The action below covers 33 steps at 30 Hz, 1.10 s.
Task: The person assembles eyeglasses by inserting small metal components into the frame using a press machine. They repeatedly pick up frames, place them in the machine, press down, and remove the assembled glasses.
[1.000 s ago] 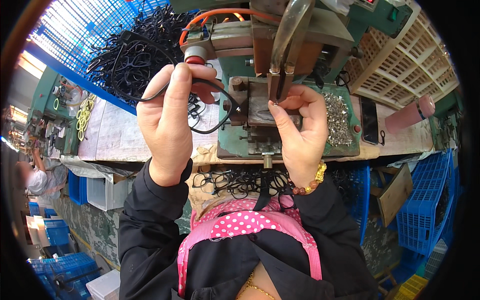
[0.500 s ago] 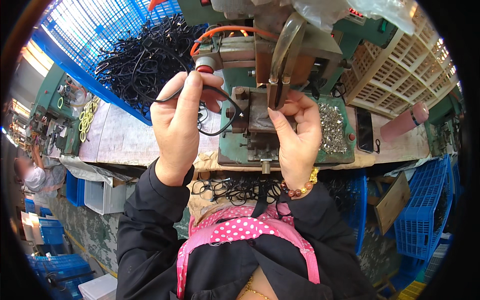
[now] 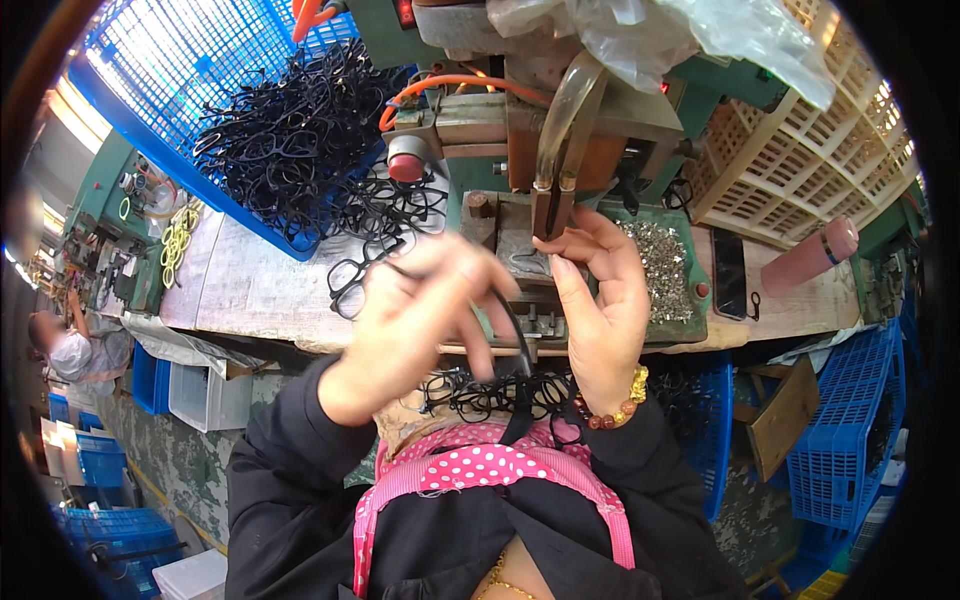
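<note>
My left hand (image 3: 420,325) is smeared by motion in front of the machine. A black eyeglass frame (image 3: 523,335) curves out from its fingers, partly hidden by them. My right hand (image 3: 603,300) is beside the machine's metal block, thumb and forefinger brought together just below the brown jaw (image 3: 551,212). Whatever sits between those fingertips is too small to make out. The green bench machine (image 3: 480,235) has a red button (image 3: 406,167) at its left. On my lap lies a heap of black eyeglass frames (image 3: 490,395).
A blue basket (image 3: 170,150) piled with black frames stands at the back left, with several loose frames (image 3: 375,225) beside it. Small metal parts (image 3: 655,262) fill the tray at right. Beyond are a phone (image 3: 729,272), a pink bottle (image 3: 810,255) and a cream crate (image 3: 800,160).
My left hand has swung down and right from near the red button, carrying the eyeglass frame. Loose frames beside the basket now show. My right hand stays near the jaw, slightly lower.
</note>
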Available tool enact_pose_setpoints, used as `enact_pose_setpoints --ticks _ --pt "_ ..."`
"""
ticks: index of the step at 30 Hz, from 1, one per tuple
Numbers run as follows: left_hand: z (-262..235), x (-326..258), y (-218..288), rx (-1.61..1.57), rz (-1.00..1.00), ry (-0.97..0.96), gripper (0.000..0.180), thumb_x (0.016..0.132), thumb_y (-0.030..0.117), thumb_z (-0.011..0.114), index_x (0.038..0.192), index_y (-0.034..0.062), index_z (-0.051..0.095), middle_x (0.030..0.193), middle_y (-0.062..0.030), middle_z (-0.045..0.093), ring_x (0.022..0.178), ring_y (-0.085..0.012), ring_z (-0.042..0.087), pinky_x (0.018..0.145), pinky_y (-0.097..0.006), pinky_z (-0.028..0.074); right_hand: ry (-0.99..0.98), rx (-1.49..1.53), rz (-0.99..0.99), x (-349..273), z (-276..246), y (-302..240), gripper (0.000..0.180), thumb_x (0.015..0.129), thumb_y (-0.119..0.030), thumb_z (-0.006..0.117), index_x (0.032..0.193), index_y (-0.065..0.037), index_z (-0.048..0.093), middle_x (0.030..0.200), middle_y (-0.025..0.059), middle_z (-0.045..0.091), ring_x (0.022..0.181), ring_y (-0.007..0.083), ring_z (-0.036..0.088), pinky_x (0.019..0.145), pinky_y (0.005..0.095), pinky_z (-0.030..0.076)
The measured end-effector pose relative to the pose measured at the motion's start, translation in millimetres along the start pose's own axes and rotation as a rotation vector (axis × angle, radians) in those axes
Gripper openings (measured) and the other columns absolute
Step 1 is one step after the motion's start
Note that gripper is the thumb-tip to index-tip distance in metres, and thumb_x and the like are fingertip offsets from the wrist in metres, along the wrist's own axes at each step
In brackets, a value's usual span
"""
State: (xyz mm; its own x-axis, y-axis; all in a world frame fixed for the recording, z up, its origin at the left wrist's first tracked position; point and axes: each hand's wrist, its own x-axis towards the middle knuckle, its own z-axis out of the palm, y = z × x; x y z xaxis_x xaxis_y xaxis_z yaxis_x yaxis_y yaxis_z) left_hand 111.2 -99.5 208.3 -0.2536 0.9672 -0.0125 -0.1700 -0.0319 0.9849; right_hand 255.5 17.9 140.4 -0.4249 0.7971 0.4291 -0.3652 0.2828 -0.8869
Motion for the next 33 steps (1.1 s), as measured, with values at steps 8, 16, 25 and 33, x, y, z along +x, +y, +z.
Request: enact_pose_setpoints --ticks 8,16,25,33 --pt "-13 24 13 0.309 0.578 0.352 0.031 0.11 0.019 0.049 0.101 -0.0055 0.065 0.091 -0.0133 0.071 0.071 -0.0151 0.067 0.058 -0.025 0.052 -0.023 0.047 0.048 3 -4 -6 0.037 0.101 0.001 0.056 0.137 0.005 0.048 0.116 0.0135 0.07 0.113 0.0186 0.065 0.105 0.0324 0.046" --pt "8 -6 -17 -0.028 -0.106 -0.093 0.028 0.109 0.022 0.051 0.103 -0.0022 0.063 0.085 -0.0152 0.072 0.053 -0.0186 0.067 0.046 -0.026 0.052 -0.025 -0.002 0.031 3 -5 -3 0.033 0.101 0.001 0.056 0.134 0.004 0.052 0.115 0.0125 0.07 0.112 0.0177 0.066 0.101 0.0313 0.048" --pt "16 5 -49 -0.494 -0.539 -0.213 0.035 0.108 0.024 0.045 0.101 -0.0049 0.063 0.078 -0.0238 0.071 0.044 -0.0255 0.062 0.043 -0.03 0.049 0.261 -0.324 -0.185 3 -60 5 0.027 0.101 0.002 0.057 0.127 0.002 0.061 0.117 0.0102 0.07 0.111 0.0164 0.064 0.101 0.0303 0.048" --pt "17 10 -44 -0.473 -0.561 -0.261 0.029 0.107 0.025 0.05 0.101 -0.0011 0.062 0.077 -0.0219 0.071 0.047 -0.0219 0.064 0.046 -0.028 0.05 0.347 -0.557 0.031 -14 -143 68 0.026 0.097 0.002 0.06 0.123 0.002 0.065 0.118 0.0098 0.07 0.109 0.0171 0.065 0.098 0.0299 0.049"
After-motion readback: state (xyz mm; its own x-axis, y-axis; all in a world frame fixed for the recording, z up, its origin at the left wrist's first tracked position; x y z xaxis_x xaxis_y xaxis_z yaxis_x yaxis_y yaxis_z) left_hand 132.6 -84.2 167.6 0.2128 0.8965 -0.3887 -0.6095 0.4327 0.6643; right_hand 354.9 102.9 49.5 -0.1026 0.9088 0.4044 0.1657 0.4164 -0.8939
